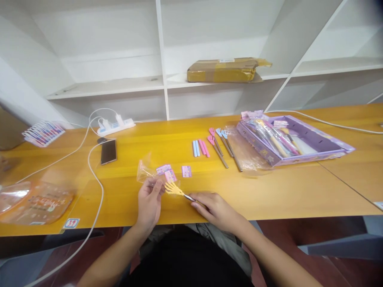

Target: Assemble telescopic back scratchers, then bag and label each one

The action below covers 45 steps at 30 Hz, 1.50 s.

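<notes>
My right hand [217, 208] is closed round the metal shaft of a yellow hand-shaped back scratcher [174, 189], whose spread fingers point left. My left hand [150, 201] is pinched closed beside those fingers, at the near edge of a clear plastic bag [144, 170]. Small pink and purple cards [163, 169] lie at the bag, and another card [186, 171] sits apart to the right. Farther back are blue handle sleeves [196, 148] and pink handle sleeves [204, 148]. Next to them lie pink back scratchers [218, 150] and blue back scratchers [229, 145] with bare metal shafts.
A purple display box [317, 155] at right holds several bagged back scratchers [277, 137], with clear plastic [251, 157] beside it. At left are a phone [108, 151], a power strip [116, 126], white cables [100, 191] and an orange bag [44, 201]. A taped carton [221, 71] rests on the shelf.
</notes>
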Tool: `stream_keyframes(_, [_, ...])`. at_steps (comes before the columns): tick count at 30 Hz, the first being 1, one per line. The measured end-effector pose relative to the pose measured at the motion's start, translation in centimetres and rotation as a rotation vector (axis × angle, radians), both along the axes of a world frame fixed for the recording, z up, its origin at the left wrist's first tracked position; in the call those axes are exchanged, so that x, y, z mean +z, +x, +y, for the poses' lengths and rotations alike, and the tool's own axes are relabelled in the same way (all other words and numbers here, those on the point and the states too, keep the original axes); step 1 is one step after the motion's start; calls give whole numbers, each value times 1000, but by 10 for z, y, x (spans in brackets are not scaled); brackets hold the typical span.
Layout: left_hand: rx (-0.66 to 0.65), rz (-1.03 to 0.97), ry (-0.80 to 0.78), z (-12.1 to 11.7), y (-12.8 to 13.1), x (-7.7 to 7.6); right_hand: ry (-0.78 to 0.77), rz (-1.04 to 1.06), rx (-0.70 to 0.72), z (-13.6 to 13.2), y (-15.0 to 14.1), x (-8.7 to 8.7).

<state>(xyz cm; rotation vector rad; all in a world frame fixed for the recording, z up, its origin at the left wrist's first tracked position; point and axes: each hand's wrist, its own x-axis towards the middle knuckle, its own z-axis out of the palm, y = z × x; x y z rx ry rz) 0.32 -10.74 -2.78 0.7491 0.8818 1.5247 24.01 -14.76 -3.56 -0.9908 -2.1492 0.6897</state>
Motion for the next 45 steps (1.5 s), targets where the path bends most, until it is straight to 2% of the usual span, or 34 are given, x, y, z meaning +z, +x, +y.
stream_keyframes(6, [-66, -56, 1, 1, -2, 0, -19, -8, -41, 2, 1, 1])
stream_keyframes(15, [-142, 2, -66, -3, 3, 4, 16, 7, -25, 4, 1, 6])
stream_keyframes(20, [-255, 92, -34, -7, 4, 2, 14, -2, -35, 5, -1, 6])
stream_keyframes(24, [-363, 154, -73, -9, 5, 0, -28, 17, -31, 4, -1, 8])
stream_keyframes(26, [-307, 114, -67, -8, 5, 0, -48, 12, -60, 3, 1, 10])
stream_keyframes(30, [-87, -18, -2, -2, 3, 7, -106, 2, -107, 1, 4, 11])
stream_keyframes(34, [-53, -45, 33, 1, 1, 12, -135, 149, -95, 1, 6, 6])
stream_keyframes(38, [-145, 21, -30, -4, 3, 7, -123, 231, -83, 0, 8, -1])
stream_keyframes(43, [-441, 236, -13, -12, 6, 3, -89, 143, -74, 0, 6, -2])
stream_keyframes(45, [-427, 240, -23, -11, 6, 4, -97, 152, -80, 0, 4, -1])
